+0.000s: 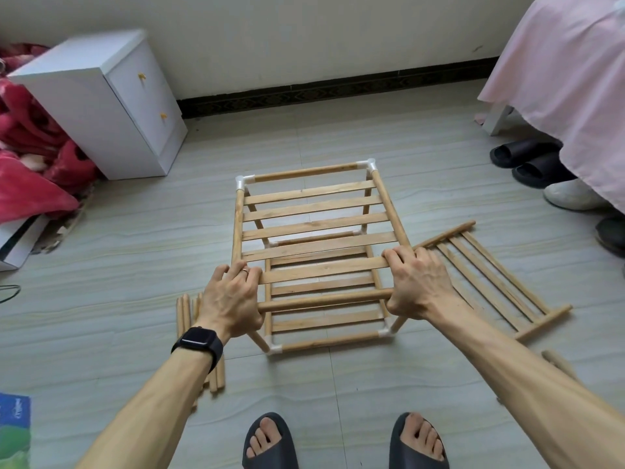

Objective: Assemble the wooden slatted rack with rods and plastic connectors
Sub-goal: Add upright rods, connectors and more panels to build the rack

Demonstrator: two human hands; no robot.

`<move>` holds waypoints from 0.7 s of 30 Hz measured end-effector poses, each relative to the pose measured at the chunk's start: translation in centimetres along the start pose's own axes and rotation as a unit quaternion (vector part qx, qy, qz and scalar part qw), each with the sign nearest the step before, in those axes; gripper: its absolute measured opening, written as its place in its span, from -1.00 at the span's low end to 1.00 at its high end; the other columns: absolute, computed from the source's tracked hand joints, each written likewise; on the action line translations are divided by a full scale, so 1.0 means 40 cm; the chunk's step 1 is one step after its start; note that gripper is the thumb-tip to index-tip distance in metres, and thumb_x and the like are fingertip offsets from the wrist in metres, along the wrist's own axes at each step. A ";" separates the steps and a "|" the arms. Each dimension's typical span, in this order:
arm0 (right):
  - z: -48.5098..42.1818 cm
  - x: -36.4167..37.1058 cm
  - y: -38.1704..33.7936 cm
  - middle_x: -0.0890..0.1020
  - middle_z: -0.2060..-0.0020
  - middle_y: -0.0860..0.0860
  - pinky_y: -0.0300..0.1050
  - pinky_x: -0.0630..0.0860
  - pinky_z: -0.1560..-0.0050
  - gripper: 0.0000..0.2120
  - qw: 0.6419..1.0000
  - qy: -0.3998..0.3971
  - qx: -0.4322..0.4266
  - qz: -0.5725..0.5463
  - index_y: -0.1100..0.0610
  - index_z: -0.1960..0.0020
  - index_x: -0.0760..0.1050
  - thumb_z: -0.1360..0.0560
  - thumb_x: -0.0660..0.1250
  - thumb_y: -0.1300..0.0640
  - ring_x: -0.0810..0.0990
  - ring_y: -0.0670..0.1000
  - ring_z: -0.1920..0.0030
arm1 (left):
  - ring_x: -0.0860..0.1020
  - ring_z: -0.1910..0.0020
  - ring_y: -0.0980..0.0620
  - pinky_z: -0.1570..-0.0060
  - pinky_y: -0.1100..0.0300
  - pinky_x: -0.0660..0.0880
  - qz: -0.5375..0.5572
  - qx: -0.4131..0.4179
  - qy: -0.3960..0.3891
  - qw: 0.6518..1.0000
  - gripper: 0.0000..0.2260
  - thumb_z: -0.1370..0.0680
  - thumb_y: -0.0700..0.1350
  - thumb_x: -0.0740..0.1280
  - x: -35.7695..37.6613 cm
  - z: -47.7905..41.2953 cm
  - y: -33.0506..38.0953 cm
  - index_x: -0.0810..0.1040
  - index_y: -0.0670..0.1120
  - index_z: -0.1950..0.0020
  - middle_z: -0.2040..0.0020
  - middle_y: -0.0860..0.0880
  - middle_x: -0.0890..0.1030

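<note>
**Wood, plastic, cloth**

The rack [311, 228] is pale, matt bare wood — its connectors [370, 164] smooth white plastic. The floor [135, 265] looks smooth, faintly glossy. The cabinet [84, 106] is smooth white; blanket [30, 130] fluffy red cloth — sheet [575, 79] thin pink cloth.

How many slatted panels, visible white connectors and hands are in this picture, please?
Slatted panels: 3 (upper panel, lower panel, loose panel)
White connectors in view: 6
Hands: 2 (left hand, right hand, both gripping the rack)
Total: 11
</note>
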State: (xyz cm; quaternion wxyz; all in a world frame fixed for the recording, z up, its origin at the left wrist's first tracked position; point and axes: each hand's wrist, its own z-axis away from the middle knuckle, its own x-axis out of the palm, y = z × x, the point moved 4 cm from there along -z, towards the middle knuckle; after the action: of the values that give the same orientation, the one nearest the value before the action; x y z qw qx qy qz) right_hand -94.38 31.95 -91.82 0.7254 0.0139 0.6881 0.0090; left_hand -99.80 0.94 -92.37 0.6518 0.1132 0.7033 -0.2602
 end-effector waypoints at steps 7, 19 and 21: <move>0.019 -0.007 -0.010 0.32 -0.42 0.03 0.00 0.49 -0.14 -0.23 0.995 -0.069 -0.013 -0.070 0.08 -0.51 0.18 -0.33 0.31 0.02 0.41 0.16 -0.16 | 0.56 -0.20 -0.17 -0.20 -0.13 0.47 0.001 -0.004 -0.011 1.000 -0.57 -0.27 -0.03 0.46 0.001 0.002 -0.015 0.54 -0.08 -0.12 -0.02 -0.10 0.67; 0.006 -0.011 0.024 0.45 -0.18 0.04 0.01 0.55 0.03 -0.49 0.997 -0.048 -0.049 -0.041 0.07 -0.26 0.33 -0.33 0.29 0.07 0.51 0.12 0.08 | 0.48 -0.28 -0.14 -0.47 -0.13 0.16 0.014 -0.037 -0.058 0.998 -0.34 -0.47 0.23 0.31 -0.006 -0.028 0.060 0.27 0.03 -0.51 -0.29 -0.02 0.54; 0.004 -0.005 0.022 0.48 -0.15 0.03 0.00 0.56 0.08 -0.48 0.997 -0.041 -0.053 -0.027 0.07 -0.25 0.36 -0.30 0.29 0.02 0.57 0.14 0.08 | 0.50 -0.27 -0.14 -0.47 -0.13 0.16 0.025 -0.042 -0.038 0.998 -0.37 -0.46 0.21 0.33 0.003 -0.028 0.050 0.32 0.04 -0.48 -0.26 -0.02 0.56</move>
State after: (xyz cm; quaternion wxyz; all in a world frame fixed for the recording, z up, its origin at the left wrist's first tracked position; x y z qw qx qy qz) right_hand -94.24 32.84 -91.57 0.7530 -0.0431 0.6562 0.0250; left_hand -99.76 3.17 -92.92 0.6885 0.0929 0.6854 -0.2181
